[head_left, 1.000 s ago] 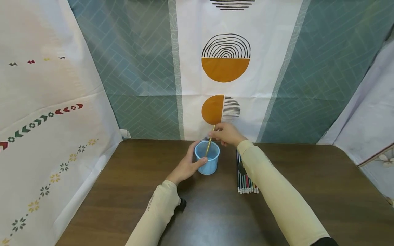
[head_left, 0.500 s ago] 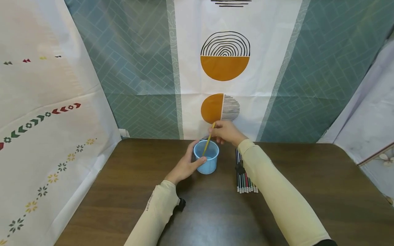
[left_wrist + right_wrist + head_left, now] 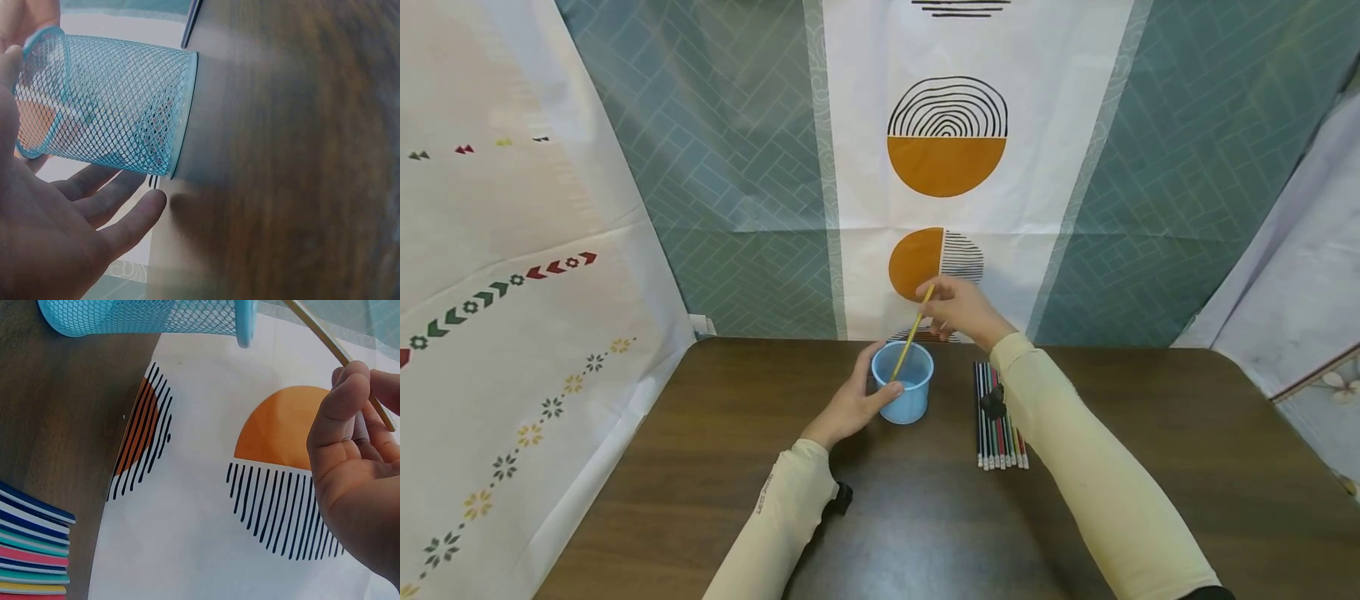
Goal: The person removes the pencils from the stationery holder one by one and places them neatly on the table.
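Note:
A light blue mesh pencil cup (image 3: 907,407) stands upright on the table. My left hand (image 3: 848,408) holds it from the left side, thumb across the near side. In the left wrist view, fingers (image 3: 134,222) extend alongside the mesh cup (image 3: 119,103). Above and to the right of the cup, my right hand (image 3: 961,310) pinches a yellow pencil (image 3: 913,333) near its upper end. The pencil slants down, its lower end within the cup's mouth. In the right wrist view, thumb and fingertips meet around the pencil (image 3: 322,334); its lower end is out of frame.
Several coloured pencils (image 3: 1000,442) with white eraser ends lie side by side on the brown wooden table (image 3: 917,533), right of the cup and partly under my right forearm. A patterned cloth (image 3: 947,167) hangs behind the table's far edge; white cloth (image 3: 550,317) hangs at the left.
My right hand has risen and shifted slightly right, drawing the pencil's upper end with it. The left hand keeps its hold on the cup, which stays in place.

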